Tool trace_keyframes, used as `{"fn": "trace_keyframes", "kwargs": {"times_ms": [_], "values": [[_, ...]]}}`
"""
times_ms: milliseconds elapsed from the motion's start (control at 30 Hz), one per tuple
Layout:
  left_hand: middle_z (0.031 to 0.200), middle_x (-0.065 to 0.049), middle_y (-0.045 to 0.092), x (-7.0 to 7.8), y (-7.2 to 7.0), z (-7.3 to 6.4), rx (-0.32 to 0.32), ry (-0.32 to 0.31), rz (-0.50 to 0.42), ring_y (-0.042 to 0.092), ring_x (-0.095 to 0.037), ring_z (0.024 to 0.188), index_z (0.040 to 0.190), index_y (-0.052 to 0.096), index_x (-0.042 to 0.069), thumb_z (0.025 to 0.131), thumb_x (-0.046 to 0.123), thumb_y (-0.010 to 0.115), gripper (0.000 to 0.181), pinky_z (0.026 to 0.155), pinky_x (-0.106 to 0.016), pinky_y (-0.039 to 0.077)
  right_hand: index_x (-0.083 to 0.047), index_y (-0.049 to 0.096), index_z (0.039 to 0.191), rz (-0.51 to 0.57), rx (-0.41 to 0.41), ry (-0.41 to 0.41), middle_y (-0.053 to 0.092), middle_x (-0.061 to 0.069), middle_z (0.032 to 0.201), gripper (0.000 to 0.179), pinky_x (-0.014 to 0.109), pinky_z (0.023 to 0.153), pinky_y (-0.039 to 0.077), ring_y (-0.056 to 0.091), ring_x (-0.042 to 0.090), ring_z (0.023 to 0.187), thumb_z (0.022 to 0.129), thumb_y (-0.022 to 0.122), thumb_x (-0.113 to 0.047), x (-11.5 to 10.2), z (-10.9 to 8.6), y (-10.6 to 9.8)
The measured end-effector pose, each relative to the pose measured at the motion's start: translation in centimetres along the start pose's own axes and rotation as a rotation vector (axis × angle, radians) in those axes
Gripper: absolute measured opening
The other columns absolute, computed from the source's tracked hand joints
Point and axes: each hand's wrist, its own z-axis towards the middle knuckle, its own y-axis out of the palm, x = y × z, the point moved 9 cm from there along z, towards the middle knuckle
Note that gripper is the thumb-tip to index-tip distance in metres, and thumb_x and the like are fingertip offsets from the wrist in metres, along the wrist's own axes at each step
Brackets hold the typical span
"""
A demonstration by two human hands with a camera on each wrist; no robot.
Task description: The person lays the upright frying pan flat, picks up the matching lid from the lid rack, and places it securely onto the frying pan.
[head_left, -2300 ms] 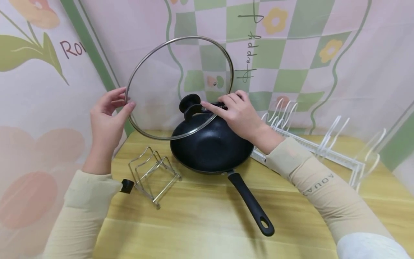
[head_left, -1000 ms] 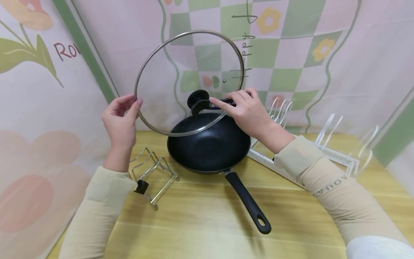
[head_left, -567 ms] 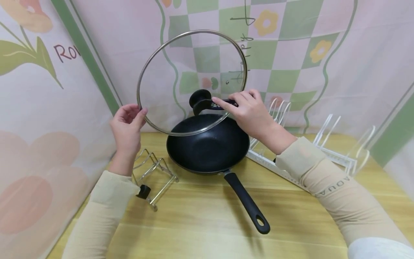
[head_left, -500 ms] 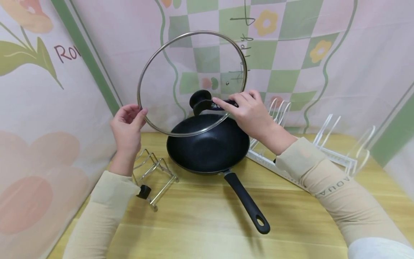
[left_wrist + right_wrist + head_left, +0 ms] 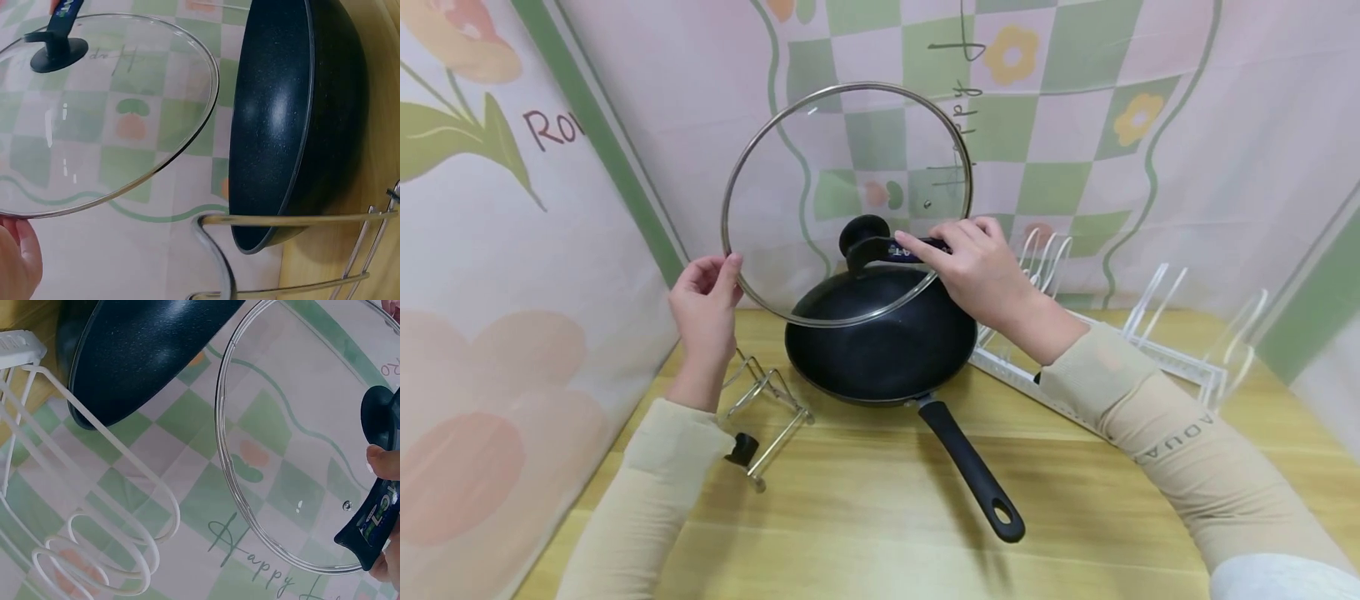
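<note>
A round glass lid with a metal rim is held tilted up above the black pan, its lower edge overlapping the pan's far side in the head view. My left hand pinches the lid's left rim between thumb and fingers. On the other side, my right hand grips the lid's black handle, index finger stretched along it. A round black knob joins that handle to the glass in the left wrist view. The pan rests on the table, its long handle pointing toward me.
Left of the pan, below my left wrist, stands a small metal wire rack. A white rack with upright loops lies on the right, partly behind my right forearm. Patterned cloth hangs behind the wooden table.
Over these frames the lid and my left hand have shifted to the right in the head view, and lately a little downward. Both hands keep their hold; the pan stays where it was.
</note>
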Motion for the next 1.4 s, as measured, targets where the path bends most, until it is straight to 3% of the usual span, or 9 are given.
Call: {"fn": "trace_keyframes", "kwargs": {"times_ms": [500, 833, 1067, 1400], "values": [[0.089, 0.002, 0.062, -1.8, 0.6, -0.9, -0.042, -0.049, 0.003, 0.06, -0.011, 0.08, 0.093, 0.058, 0.012, 0.095, 0.008, 0.074, 0.016, 0.071, -0.022, 0.058, -0.009, 0.069, 0.133, 0.046, -0.019, 0.066, 0.067, 0.023, 0.104, 0.04, 0.057, 0.073, 0.049, 0.066, 0.043, 0.094, 0.095, 0.067, 0.004, 0.3, 0.3, -0.4], [0.092, 0.002, 0.058, -2.4, 0.9, -1.0, -0.061, -0.064, 0.01, 0.06, -0.011, 0.081, 0.095, 0.056, 0.011, 0.094, 0.005, 0.074, 0.02, 0.072, -0.021, 0.057, -0.007, 0.068, 0.133, 0.059, -0.023, 0.076, 0.066, 0.022, 0.105, 0.039, 0.057, 0.074, 0.049, 0.066, 0.043, 0.094, 0.096, 0.066, 0.003, 0.1, 0.3, -0.8], [0.094, 0.0, 0.058, -3.2, 1.2, -1.3, -0.077, -0.1, 0.006, 0.06, -0.011, 0.084, 0.099, 0.055, 0.01, 0.094, 0.004, 0.074, 0.021, 0.076, -0.023, 0.058, -0.007, 0.068, 0.134, 0.115, -0.063, 0.157, 0.067, 0.02, 0.107, 0.044, 0.057, 0.078, 0.048, 0.065, 0.041, 0.097, 0.093, 0.068, 0.007, 0.9, 0.2, -0.4], [0.091, 0.0, 0.055, -4.6, 1.6, -2.5, -0.073, -0.159, -0.066, 0.059, -0.009, 0.08, 0.1, 0.05, 0.01, 0.091, -0.003, 0.075, 0.03, 0.07, -0.024, 0.059, -0.005, 0.067, 0.135, 0.182, -0.091, 0.226, 0.068, 0.02, 0.11, 0.047, 0.06, 0.084, 0.047, 0.064, 0.04, 0.101, 0.09, 0.076, 0.001, 1.1, 0.2, -0.2]]}}
